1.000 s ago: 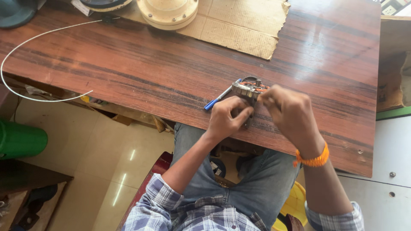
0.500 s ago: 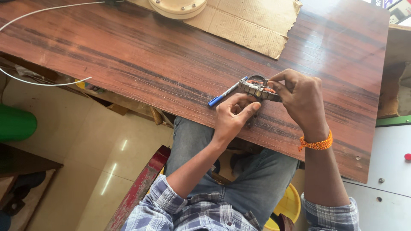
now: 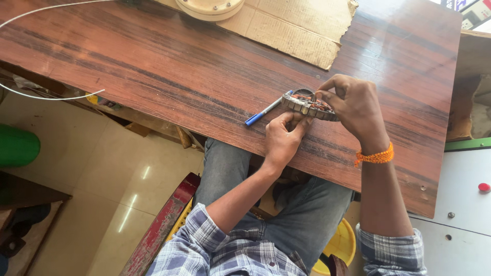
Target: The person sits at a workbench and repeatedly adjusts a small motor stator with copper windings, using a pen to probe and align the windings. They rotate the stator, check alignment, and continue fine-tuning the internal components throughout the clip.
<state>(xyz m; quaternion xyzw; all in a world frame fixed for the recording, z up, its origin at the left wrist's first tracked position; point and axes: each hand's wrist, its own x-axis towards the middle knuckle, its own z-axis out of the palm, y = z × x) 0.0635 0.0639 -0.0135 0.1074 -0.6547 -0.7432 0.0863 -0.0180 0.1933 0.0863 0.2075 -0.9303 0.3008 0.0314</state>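
1. The left hand [image 3: 282, 137] is closed on the near edge of a round metal stator [image 3: 308, 105] with copper windings, fingertips pressed to its rim.
2. The right hand [image 3: 354, 105] grips the same stator from its 3 o'clock side, fingers curled over the top.
3. The stator sits tilted at the near part of the wooden tabletop [image 3: 169, 66].
4. A blue pen [image 3: 266, 110] lies just at the stator's 9 o'clock.
5. At 12 o'clock, well apart, lies a cardboard sheet [image 3: 291, 25] under a cream round housing [image 3: 210, 6].
6. An orange wrist thread [image 3: 376, 156] circles the right wrist.
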